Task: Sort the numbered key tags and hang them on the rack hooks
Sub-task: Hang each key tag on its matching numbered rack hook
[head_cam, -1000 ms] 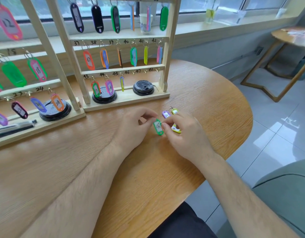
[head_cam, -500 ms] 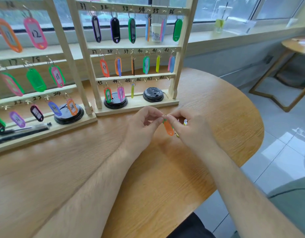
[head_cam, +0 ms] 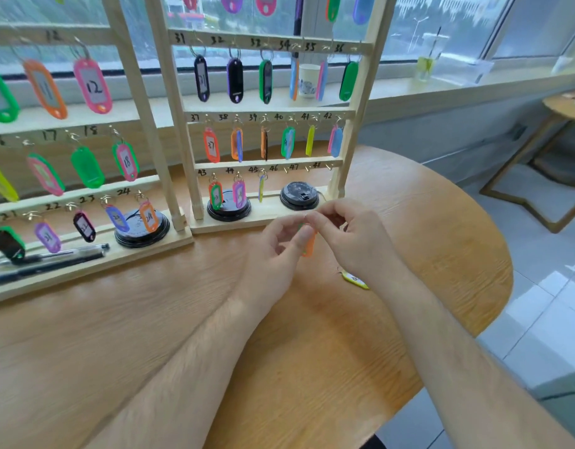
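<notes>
Both hands are meeting just above the bench (head_cam: 182, 319), near the base of the right-hand rack (head_cam: 346, 147). The orange key tag (head_cam: 309, 246) is hanging between them, long axis roughly upright, ring end up and rounded end pointing down at the bench. The right hand (head_cam: 357, 244) is pinching the ring at the top with its fingers (head_cam: 325, 218). The left hand (head_cam: 276, 254) is curling in, thumb and forefinger grasping the tag's upper part. The left thumb is covering most of the tag, and motion blur is making its number unreadable. A yellow tag (head_cam: 355, 280) is lying flat on the bench, partly hidden under the right wrist. A black lid (head_cam: 299, 196) is sitting on the rack base just beyond the hands.
</notes>
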